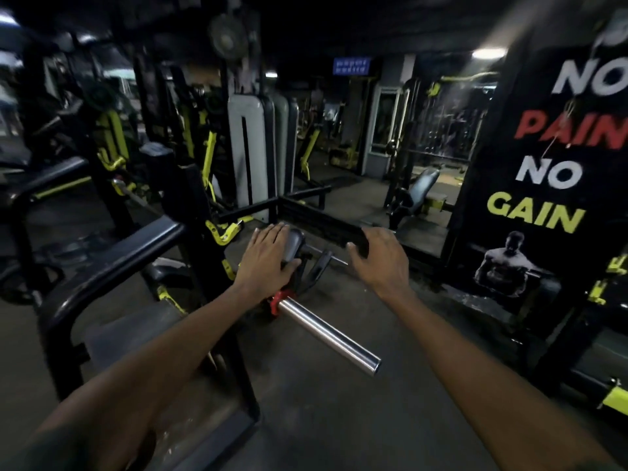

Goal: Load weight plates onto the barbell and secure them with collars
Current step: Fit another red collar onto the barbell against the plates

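The chrome barbell sleeve (326, 334) points toward me, low in the middle of the view. A red collar (279, 300) sits on the sleeve at its inner end, against a black weight plate (295, 244) seen edge-on. My left hand (266, 258) lies over the top edge of that plate, with the thumb wrapped around its near side. My right hand (377, 258) hovers to the right of the plate with its fingers apart, next to the end of a black frame bar (323, 227). Between my hands, the thin bar shaft (334, 259) runs away past a black hook (317, 271).
A black tubular rack (112, 263) with yellow fittings stands close on the left. On the right is a black pillar (543, 171) painted with the slogan "NO PAIN NO GAIN". A bench (419, 188) and machines fill the back. Grey floor (323, 419) lies under the sleeve.
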